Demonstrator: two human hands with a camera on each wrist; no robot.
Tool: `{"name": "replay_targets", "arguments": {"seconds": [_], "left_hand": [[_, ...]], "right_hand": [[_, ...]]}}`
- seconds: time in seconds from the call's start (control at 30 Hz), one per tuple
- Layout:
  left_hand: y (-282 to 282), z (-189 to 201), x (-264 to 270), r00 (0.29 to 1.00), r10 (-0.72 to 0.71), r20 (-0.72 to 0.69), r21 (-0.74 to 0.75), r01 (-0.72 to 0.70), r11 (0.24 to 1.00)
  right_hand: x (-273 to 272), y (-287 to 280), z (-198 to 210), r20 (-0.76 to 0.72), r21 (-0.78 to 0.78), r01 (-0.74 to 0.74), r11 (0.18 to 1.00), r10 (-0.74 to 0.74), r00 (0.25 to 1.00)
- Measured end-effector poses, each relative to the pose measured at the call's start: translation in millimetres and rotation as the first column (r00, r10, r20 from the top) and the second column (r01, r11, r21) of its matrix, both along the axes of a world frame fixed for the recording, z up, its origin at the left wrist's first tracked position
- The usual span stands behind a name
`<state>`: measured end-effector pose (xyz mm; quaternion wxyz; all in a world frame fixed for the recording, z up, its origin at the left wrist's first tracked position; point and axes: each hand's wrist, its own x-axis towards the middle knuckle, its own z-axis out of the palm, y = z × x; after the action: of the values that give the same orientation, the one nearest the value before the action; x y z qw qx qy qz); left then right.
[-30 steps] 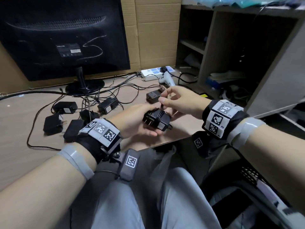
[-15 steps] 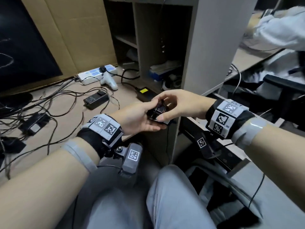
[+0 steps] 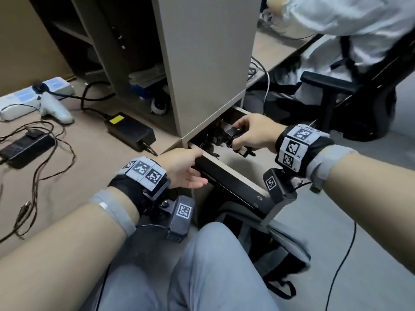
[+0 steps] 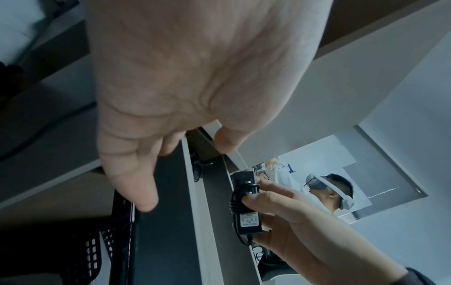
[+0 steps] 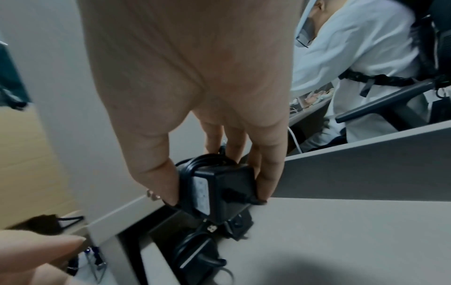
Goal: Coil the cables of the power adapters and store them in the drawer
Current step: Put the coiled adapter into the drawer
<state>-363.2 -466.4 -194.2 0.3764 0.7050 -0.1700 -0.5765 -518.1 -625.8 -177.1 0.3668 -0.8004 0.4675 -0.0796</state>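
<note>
My right hand (image 3: 236,138) grips a black power adapter (image 3: 230,132) with its cable wound around the body. It holds it just over the open drawer (image 3: 233,184) under the desk. The right wrist view shows thumb and fingers clamping the adapter (image 5: 220,185) above other coiled adapters (image 5: 195,252) lying inside. My left hand (image 3: 197,167) holds the drawer's dark front panel, thumb over the top edge and fingers on the outer face. From the left wrist, the left hand (image 4: 184,172) straddles that panel, and the adapter (image 4: 247,221) shows its label.
On the desk at left lie a black power brick with a yellow label (image 3: 130,129), another adapter (image 3: 24,147) with loose cables, a power strip (image 3: 29,93) and a white handle-shaped device (image 3: 56,109). A shelf unit's panel (image 3: 206,52) rises above the drawer. Another person sits at right (image 3: 336,30).
The view swung right from the desk to the drawer. My left hand let go of the adapter and took the drawer front. My right hand carried the adapter over the open drawer.
</note>
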Motion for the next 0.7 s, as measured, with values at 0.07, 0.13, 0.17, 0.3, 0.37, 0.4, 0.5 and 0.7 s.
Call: {"name": "replay_targets", "arguments": {"seconds": [0.07, 0.13, 0.17, 0.3, 0.37, 0.4, 0.5, 0.7], "left_hand": [[-12.6, -7.4, -0.3, 1.0, -0.009, 0.002, 0.039, 0.009, 0.999], [-23.5, -14.7, -0.5, 1.0, -0.014, 0.011, 0.072, 0.013, 0.997], [-28.1, -18.6, -0.4, 1.0, -0.015, 0.02, 0.085, 0.013, 0.996], [-39.7, -32.5, 2.2, 1.0, -0.017, 0.023, 0.145, 0.013, 0.989], [-43.5, -34.7, 3.8, 1.0, -0.023, 0.003, 0.172, 0.023, 0.985], [-45.9, -34.2, 4.5, 1.0, -0.025, -0.005, 0.178, 0.025, 0.984], [-54.1, -31.0, 7.1, 0.999, -0.051, 0.004, 0.213, 0.049, 0.976], [-62.0, -24.3, 5.2, 0.994, -0.105, 0.005, 0.278, 0.099, 0.955]], "right_hand": [[5.6, -13.6, -8.8, -0.071, 0.013, 0.008, 1.0, -0.007, 0.997], [14.2, -27.3, -16.4, -0.155, -0.004, 0.022, 1.0, -0.022, 0.988], [18.6, -32.5, -18.8, -0.187, -0.017, 0.035, 0.999, -0.037, 0.982], [33.1, -51.5, -31.4, -0.352, -0.04, 0.037, 0.999, -0.048, 0.935], [39.1, -61.7, -40.1, -0.421, -0.057, 0.029, 0.998, -0.05, 0.905], [42.4, -66.9, -43.5, -0.436, -0.085, 0.036, 0.996, -0.069, 0.897], [52.9, -79.1, -45.6, -0.412, -0.168, 0.056, 0.984, -0.122, 0.903], [66.1, -94.9, -48.0, -0.403, -0.32, -0.036, 0.947, -0.102, 0.91]]}}
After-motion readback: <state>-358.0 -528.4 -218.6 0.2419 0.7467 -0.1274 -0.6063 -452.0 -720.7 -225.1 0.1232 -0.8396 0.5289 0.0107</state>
